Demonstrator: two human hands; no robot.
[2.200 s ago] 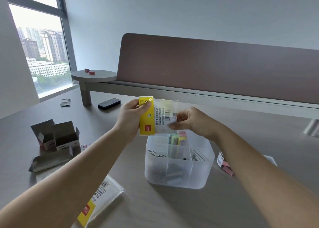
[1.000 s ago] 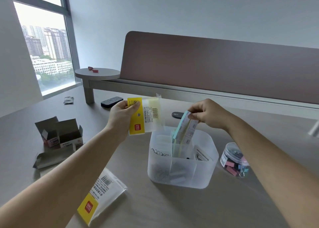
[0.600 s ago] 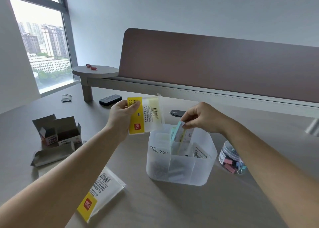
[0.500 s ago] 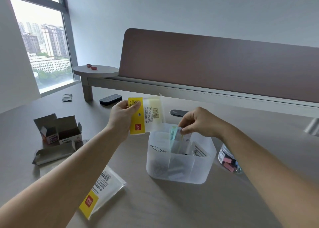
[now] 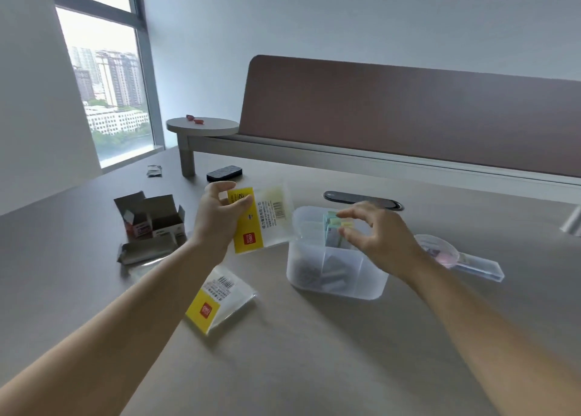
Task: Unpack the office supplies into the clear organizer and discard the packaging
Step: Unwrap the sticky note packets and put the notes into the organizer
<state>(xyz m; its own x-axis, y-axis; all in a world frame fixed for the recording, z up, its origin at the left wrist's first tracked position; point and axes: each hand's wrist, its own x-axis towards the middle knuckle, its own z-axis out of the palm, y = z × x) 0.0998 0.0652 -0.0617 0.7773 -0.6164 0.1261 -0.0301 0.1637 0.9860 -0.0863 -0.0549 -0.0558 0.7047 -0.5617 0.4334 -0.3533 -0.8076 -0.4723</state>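
We pinch the emptied clear bag (image 5: 262,219) in our left hand (image 5: 217,223) beside the organizer (image 5: 336,258), likely ready to discard, while our right hand (image 5: 374,233) hovers over the pastel sticky tabs (image 5: 333,227) standing in a back compartment, fingers (image 5: 349,214) spread and holding nothing. The bag's yellow strip shows a red "deli" logo, as does a second bag (image 5: 220,302) on the counter (image 5: 314,352); the rest is unreadable.

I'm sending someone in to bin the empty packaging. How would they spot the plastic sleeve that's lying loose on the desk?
On the grey desk, look in front of the clear organizer, toward its left. The flat plastic sleeve lies there with one yellow end and a barcode. A matching sleeve is gripped in the left hand; this one lies untouched.
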